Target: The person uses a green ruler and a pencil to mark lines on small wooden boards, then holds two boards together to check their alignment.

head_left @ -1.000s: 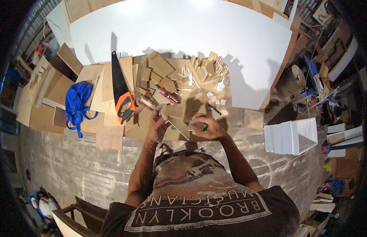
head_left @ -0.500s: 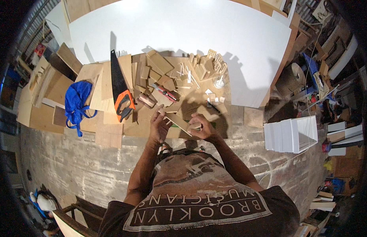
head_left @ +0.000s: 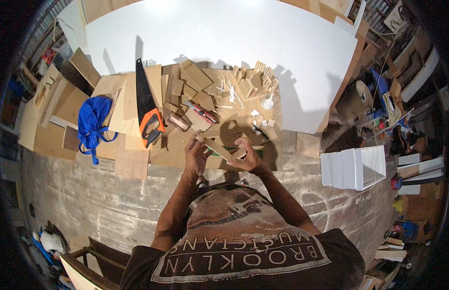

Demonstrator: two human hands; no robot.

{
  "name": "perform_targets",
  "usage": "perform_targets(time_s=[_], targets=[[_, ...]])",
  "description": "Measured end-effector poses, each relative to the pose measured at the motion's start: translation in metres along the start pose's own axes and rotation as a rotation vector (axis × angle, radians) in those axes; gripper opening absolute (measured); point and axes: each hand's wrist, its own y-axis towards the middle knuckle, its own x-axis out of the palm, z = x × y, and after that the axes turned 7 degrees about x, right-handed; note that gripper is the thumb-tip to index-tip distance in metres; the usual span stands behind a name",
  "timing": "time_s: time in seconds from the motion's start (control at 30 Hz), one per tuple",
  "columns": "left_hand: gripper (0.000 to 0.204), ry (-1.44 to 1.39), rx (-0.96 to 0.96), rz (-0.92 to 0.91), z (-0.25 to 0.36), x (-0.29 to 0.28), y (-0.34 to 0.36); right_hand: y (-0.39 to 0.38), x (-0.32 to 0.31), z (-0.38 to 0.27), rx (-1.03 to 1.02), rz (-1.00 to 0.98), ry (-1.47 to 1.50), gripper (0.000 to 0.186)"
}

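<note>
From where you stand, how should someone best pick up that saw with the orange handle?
I'd grip the orange handle, coming from the person's side: it lies at the near end, and its looped opening probably suits a firm hold, while the dark blade tapers away from them.

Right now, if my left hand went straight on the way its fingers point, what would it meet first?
Your left hand would probably meet the long red-and-black tool first, though hand height is unclear.
</note>
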Motion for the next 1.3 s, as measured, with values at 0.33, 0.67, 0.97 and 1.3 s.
perform_targets(time_s=[0.33,0.67,0.97,1.3], targets=[[0.060,0.011,-0.016,-0.048,0.000,-0.010,-0.002,0.009,0.002,-0.003,-0.153,0.049,-0.194,0.095],[0.067,-0.106,-0.042,-0.037,0.003,-0.016,-0.005,0.010,0.002,-0.015,-0.164,0.085,-0.251,0.095],[0.064,-0.032,-0.108,-0.071,-0.009,-0.044,-0.004,-0.004,0.025,-0.016,0.069,0.045,-0.078,0.090],[0.073,0.082,-0.066,0.076,-0.002,-0.051,-0.002,-0.003,0.052,0.013,0.167,0.027,0.051,0.084]])
